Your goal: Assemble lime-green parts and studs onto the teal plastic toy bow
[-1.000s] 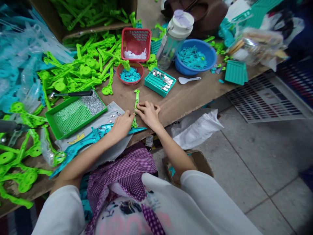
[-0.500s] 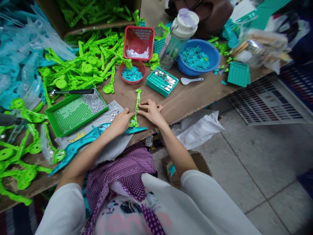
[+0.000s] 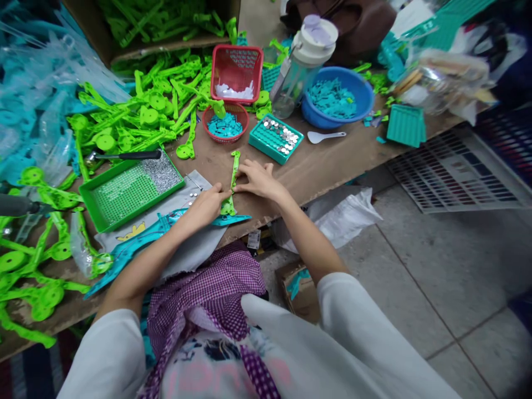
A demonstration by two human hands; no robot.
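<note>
A long, narrow green plastic part point(image 3: 235, 166) lies on the table in front of me, its far end uncovered. My left hand point(image 3: 208, 205) grips its lower part from the left, fingers pressed together against the edge. From the right, my right hand point(image 3: 258, 180) holds the same part with bent fingertips and thumb; whether a small piece is pinched there is too fine to see. Under the near end lies a long turquoise plastic part point(image 3: 137, 244), partly hidden by my left forearm. A few small silver discs point(image 3: 193, 195) lie on the grey cloth beside my left hand.
A green tray point(image 3: 120, 197) of small metal pieces stands left, a screwdriver point(image 3: 128, 155) across its rim. Behind are red baskets point(image 3: 238, 55), a turquoise block with silver discs point(image 3: 266, 143), a white spoon point(image 3: 326, 136), a blue bowl point(image 3: 366, 102), a bottle point(image 3: 286, 83) and heaped green parts point(image 3: 124, 122).
My right hand has shifted slightly, its fingers rising and curling more over the green part, and the right forearm has swung outward. My left hand stays almost where it was.
</note>
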